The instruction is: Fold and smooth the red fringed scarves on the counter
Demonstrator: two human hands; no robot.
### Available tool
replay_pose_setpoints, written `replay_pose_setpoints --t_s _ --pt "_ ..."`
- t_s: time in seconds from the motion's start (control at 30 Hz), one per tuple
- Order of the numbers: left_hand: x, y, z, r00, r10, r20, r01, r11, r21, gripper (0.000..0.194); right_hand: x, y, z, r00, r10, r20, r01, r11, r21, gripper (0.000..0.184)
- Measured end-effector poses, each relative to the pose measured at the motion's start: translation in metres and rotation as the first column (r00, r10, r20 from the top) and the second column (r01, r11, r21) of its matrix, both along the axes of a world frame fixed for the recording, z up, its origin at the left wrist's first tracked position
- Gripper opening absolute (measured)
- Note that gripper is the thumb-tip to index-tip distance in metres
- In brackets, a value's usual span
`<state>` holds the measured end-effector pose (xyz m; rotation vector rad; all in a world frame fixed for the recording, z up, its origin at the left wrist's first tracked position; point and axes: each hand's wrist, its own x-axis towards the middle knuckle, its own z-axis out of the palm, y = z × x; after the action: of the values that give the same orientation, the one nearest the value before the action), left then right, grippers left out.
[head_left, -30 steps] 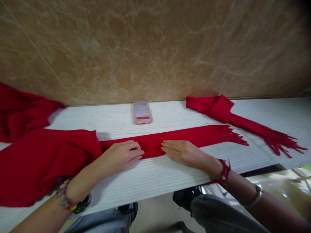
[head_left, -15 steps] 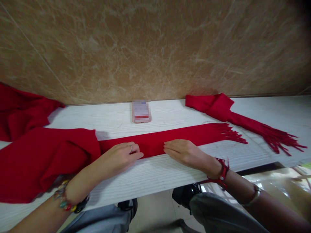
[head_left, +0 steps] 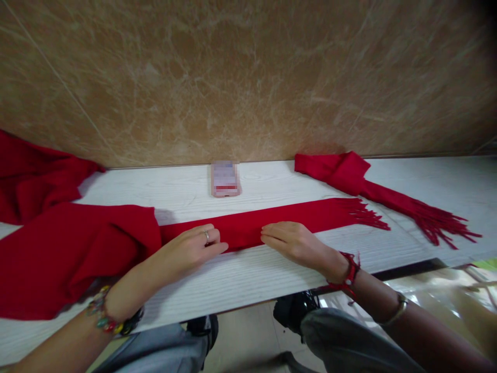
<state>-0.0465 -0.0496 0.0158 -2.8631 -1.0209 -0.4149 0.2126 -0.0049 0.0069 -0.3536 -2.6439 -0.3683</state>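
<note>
Red scarves [head_left: 244, 228], total unclear; fringed ends [head_left: 368, 213] [head_left: 442, 217], two.
Hands [head_left: 196, 246] [head_left: 297, 242], two; phone [head_left: 225, 178], one; ring [head_left: 206, 237], one; bangle [head_left: 401, 307], one; shoes [head_left: 202, 329] [head_left: 293, 312], two.

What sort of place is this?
Indoors, perhaps a home or small workroom, though the frame cannot settle which: a white wood-grain table against a brown marbled wall, with tiled floor below.

Head-worn view; forward and down

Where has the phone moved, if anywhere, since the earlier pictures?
No, not visibly: judged against the brown wall, the phone lies at the same spot along the white table's back edge.
</note>
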Motion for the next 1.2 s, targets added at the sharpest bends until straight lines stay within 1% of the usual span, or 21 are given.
replay_pose_setpoints --t_s 0.17,0.33,0.43,0.5,0.53,0.6,0.67,0.73,0.77,0.83,0.87,0.93,1.03,1.1,1.13,1.2 --pt "0.001 0.004 -0.001 0.997 -0.075 0.014 0.077 0.986 -0.148 0.028 0.0 0.001 -0.003 0.999 0.022 0.029 -0.022 1.0 -0.018 0.034" --pt "0.0 0.003 0.003 0.999 -0.045 -0.008 0.042 0.962 -0.27 0.036 0.0 0.004 -0.005 0.999 0.049 0.01 -0.048 0.998 -0.042 0.029" --pt "-0.001 0.0 0.007 0.999 -0.017 -0.029 0.006 0.945 -0.326 0.043 0.0 0.003 -0.005 0.999 0.043 -0.023 -0.045 0.994 -0.097 0.026" --pt "0.0 -0.002 0.01 1.0 -0.004 -0.024 -0.005 0.941 -0.338 0.043 -0.002 0.001 -0.005 0.999 0.024 -0.031 -0.029 0.986 -0.167 0.025" --pt "0.001 -0.003 0.01 1.0 -0.002 -0.016 -0.004 0.942 -0.335 0.04 -0.003 0.0 -0.004 1.0 0.014 -0.013 -0.016 0.978 -0.209 0.027" --pt "0.003 -0.003 0.009 1.0 0.019 0.001 -0.018 0.95 -0.311 0.032 -0.007 -0.003 -0.003 0.998 0.005 0.065 0.015 0.955 -0.296 0.037" --pt "0.005 -0.002 0.005 0.996 0.089 0.004 -0.084 0.958 -0.275 0.032 -0.009 -0.004 -0.003 0.986 0.013 0.169 0.053 0.925 -0.376 0.047" --pt "0.007 -0.001 0.0 0.985 0.168 -0.049 -0.174 0.953 -0.247 0.04 -0.009 -0.005 -0.002 0.971 0.021 0.238 0.087 0.897 -0.433 0.051" --pt "0.007 -0.001 -0.003 0.976 0.192 -0.098 -0.211 0.947 -0.243 0.048 -0.008 -0.004 -0.001 0.965 0.022 0.26 0.101 0.886 -0.452 0.052" --pt "0.007 -0.001 -0.007 0.957 0.202 -0.209 -0.253 0.934 -0.254 0.062 -0.005 -0.004 0.001 0.958 0.027 0.286 0.118 0.871 -0.477 0.055" --pt "0.008 -0.002 -0.007 0.948 0.198 -0.251 -0.264 0.928 -0.264 0.065 -0.005 -0.004 0.003 0.955 0.026 0.296 0.126 0.866 -0.485 0.056" --pt "0.008 -0.003 -0.008 0.939 0.201 -0.28 -0.279 0.92 -0.274 0.062 -0.007 -0.004 0.005 0.953 -0.012 0.302 0.163 0.861 -0.481 0.059" --pt "0.008 -0.004 -0.009 0.94 0.247 -0.236 -0.304 0.919 -0.251 0.055 -0.023 -0.004 0.004 0.953 -0.183 0.242 0.273 0.865 -0.42 0.059" --pt "0.008 -0.003 -0.012 0.928 0.313 -0.203 -0.355 0.908 -0.223 0.053 -0.038 -0.005 -0.001 0.94 -0.285 0.186 0.337 0.859 -0.386 0.059" --pt "0.007 -0.003 -0.013 0.916 0.35 -0.197 -0.388 0.897 -0.209 0.053 -0.045 -0.005 -0.004 0.934 -0.312 0.173 0.355 0.854 -0.38 0.058" --pt "0.006 -0.003 -0.016 0.889 0.41 -0.203 -0.445 0.876 -0.183 0.054 -0.054 -0.004 -0.009 0.931 -0.321 0.176 0.365 0.849 -0.382 0.058"
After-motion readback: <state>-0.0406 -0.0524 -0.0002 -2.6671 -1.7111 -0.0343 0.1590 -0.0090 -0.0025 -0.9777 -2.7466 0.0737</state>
